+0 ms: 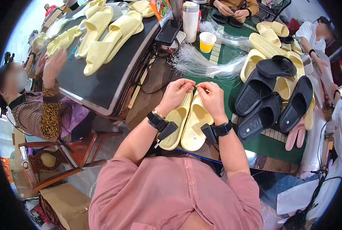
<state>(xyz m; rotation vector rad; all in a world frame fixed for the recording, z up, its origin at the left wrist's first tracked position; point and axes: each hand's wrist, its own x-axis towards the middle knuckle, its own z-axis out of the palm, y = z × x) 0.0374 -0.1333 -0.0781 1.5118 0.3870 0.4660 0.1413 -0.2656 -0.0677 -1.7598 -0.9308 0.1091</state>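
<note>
At the near edge of the green table, seen from the head camera, a pair of pale yellow slippers lies side by side, soles down and heels toward the person, so the front straps sit right under the fingers. The left hand is curled, fingertips pinched together at the front of the left slipper; the right hand is likewise closed in a pinch just beside it, at the front of the right one. Both seem to nip something thin between them, probably a clear plastic strand, though it is too fine to tell for sure. Holding the pair together this way keeps both fronts level and within reach of both hands. Each wrist carries a black strap-on device.

Just beyond the hands lies a bundle of clear plastic strands, near enough to draw from. To the right, a heap of black slippers mixed with yellow ones crowds the table edge, close to the right forearm. A yellow paper cup and a white bottle stand further back. On the left a dark table holds more yellow slippers, where another person's raised hand works. More people sit at the far side and on the right.
</note>
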